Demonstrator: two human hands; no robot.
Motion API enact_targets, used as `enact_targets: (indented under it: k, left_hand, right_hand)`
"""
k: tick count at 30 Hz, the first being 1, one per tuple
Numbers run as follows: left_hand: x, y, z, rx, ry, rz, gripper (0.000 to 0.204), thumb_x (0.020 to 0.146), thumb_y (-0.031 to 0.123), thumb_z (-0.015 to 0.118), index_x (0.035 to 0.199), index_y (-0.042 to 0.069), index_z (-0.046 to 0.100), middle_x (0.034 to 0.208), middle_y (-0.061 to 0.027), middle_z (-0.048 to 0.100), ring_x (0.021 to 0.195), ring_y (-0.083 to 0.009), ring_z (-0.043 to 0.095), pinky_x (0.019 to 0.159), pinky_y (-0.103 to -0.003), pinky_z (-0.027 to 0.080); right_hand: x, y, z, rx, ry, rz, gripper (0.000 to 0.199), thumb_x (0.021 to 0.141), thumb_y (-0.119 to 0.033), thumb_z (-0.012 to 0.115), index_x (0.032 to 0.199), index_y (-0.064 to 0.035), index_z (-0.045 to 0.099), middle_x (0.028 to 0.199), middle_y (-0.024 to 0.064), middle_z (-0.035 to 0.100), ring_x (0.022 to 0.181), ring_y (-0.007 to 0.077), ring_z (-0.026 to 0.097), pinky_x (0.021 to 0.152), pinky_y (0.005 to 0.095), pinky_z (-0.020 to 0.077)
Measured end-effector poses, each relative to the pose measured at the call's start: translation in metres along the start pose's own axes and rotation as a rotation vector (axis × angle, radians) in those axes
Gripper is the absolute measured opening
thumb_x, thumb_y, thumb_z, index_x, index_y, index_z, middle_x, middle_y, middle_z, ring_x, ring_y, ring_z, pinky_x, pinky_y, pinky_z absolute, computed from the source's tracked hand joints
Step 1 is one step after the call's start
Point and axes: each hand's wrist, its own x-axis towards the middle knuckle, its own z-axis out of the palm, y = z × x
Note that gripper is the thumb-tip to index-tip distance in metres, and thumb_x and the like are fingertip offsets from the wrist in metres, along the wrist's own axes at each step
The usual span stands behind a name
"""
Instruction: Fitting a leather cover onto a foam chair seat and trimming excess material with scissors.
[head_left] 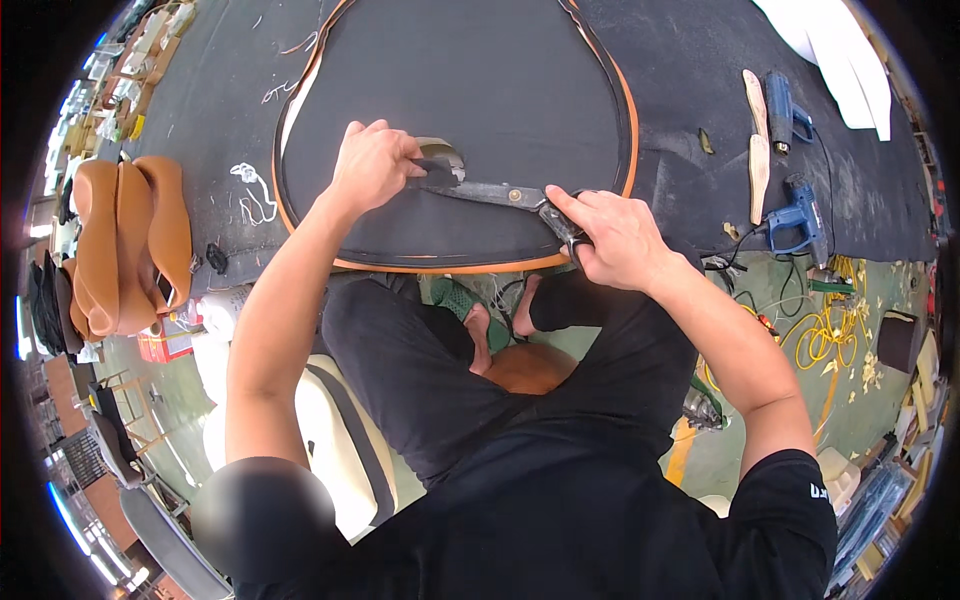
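A large rounded panel covered in black fabric (pixel 470 90), edged with orange-brown trim (pixel 440 268), lies on the table before me. Near its lower middle is a hole (pixel 438 150) with a pale inside showing. My left hand (pixel 378 165) pinches a dark flap of the fabric at the hole's left edge. Fingers of my right hand (pixel 615 235) wrap round the handles of a pair of scissors (pixel 515 196). Their dark blades reach leftward across the panel to the flap, just below the hole. How far the blades are parted is hard to see.
Two blue heat guns (pixel 782 110) (pixel 797 218) lie on the table at right, beside pale wooden strips (pixel 758 170). White sheets (pixel 835 60) are at the far right corner. White string (pixel 258 190) lies left of the panel. Brown padded pieces (pixel 130 245) stand at left; a yellow hose (pixel 835 320) coils on the floor.
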Motion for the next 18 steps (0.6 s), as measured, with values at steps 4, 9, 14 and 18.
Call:
enact_targets:
  k: [4,9,14,18]
  left_hand:
    - [-0.003,-0.005,0.004,-0.034,0.032,-0.015,0.016,0.081,0.027,0.082,0.086,0.012,0.079,0.085,-0.0004,0.075,0.093,-0.0235,0.063,0.086,-0.04,0.04]
    - [0.003,-0.002,-0.001,-0.037,0.013,-0.039,0.018,0.079,0.028,0.083,0.085,0.012,0.078,0.083,0.001,0.074,0.093,-0.0222,0.063,0.089,-0.039,0.038]
    - [-0.001,-0.008,-0.003,-0.047,0.019,-0.021,0.016,0.078,0.027,0.083,0.084,0.012,0.078,0.083,0.0017,0.074,0.093,-0.0215,0.062,0.089,-0.039,0.038]
    - [-0.01,-0.008,0.003,-0.094,0.103,-0.03,0.016,0.077,0.025,0.083,0.084,0.013,0.078,0.084,0.0016,0.074,0.093,-0.0211,0.063,0.088,-0.038,0.039]
  right_hand:
    - [-0.002,-0.001,0.001,-0.019,0.009,-0.007,0.073,0.072,-0.003,0.067,0.144,-0.0034,0.056,0.091,0.0102,0.059,0.086,0.0306,0.064,0.073,0.0418,0.0534]
    - [-0.005,-0.004,0.005,-0.015,0.029,0.006,0.075,0.072,-0.004,0.069,0.145,-0.0037,0.055,0.093,0.0097,0.059,0.087,0.0298,0.063,0.072,0.0412,0.0535]
    - [-0.005,-0.002,0.009,-0.035,0.056,-0.018,0.076,0.071,-0.005,0.072,0.145,-0.0043,0.055,0.093,0.0093,0.059,0.085,0.0294,0.062,0.072,0.0403,0.0542]
    - [-0.009,-0.009,0.009,-0.063,0.1,-0.033,0.076,0.071,-0.005,0.072,0.145,-0.0049,0.056,0.092,0.0089,0.059,0.084,0.0291,0.063,0.071,0.0409,0.0545]
